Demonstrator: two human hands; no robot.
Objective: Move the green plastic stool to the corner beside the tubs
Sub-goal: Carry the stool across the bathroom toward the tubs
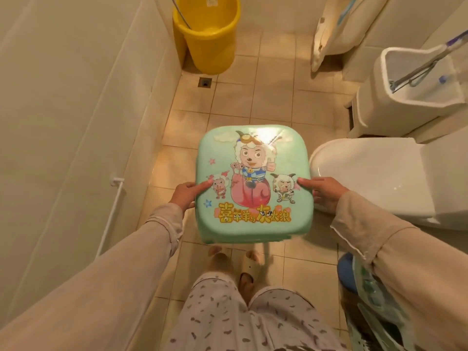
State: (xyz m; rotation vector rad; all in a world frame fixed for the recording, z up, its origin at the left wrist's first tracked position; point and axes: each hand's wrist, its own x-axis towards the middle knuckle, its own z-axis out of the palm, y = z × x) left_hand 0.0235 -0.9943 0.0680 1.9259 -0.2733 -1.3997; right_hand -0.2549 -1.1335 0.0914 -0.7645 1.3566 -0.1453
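The green plastic stool [253, 183] has a cartoon sheep picture and yellow lettering on its seat. I hold it flat in front of me, above the tiled floor, over my slippered feet. My left hand [187, 195] grips its left edge with the thumb on top. At the right edge my right hand [324, 192] grips it the same way. A yellow tub [210, 39] stands in the far corner against the left wall. A white tub [326, 29] leans upright against the far wall to its right.
A white toilet [379, 178] sits close on the right of the stool, with a white bin [405, 97] behind it holding a mop handle. A floor drain [204, 82] lies below the yellow tub. A blue object [347, 272] is at the lower right. A wall runs along the left.
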